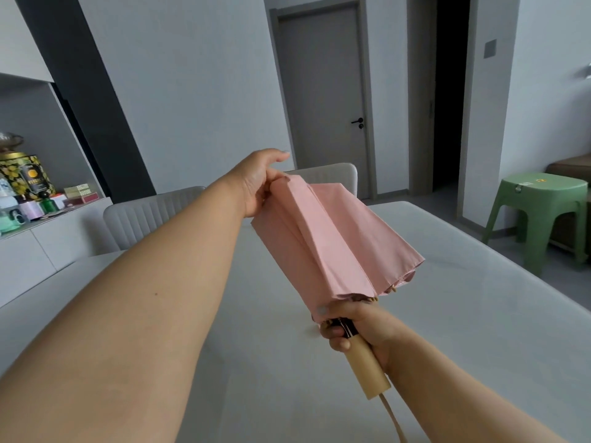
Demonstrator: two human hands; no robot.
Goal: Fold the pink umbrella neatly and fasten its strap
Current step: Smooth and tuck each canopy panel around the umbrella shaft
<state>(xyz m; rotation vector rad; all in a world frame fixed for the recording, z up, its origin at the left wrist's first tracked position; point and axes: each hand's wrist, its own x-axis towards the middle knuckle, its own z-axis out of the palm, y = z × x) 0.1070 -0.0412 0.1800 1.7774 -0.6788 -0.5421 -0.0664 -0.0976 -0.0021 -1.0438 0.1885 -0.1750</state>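
Note:
The pink umbrella (pixel 332 238) is collapsed and held in the air above the white table (pixel 479 314), its canopy hanging in loose pleats that flare toward its lower edge. My right hand (pixel 355 327) grips it where the canopy meets the pale wooden handle (pixel 367 375), and a beige wrist loop trails from the handle's end. My left hand (pixel 259 183) reaches forward and holds the far top end of the canopy, fingers curled round the fabric. The fastening strap is not visible.
Two pale padded chairs (pixel 150 219) stand at the table's far side. A sideboard (pixel 38 238) at the left carries tins, jars and boxes. A green plastic stool (pixel 540 212) stands at the right, with a grey closed door (pixel 323 100) behind.

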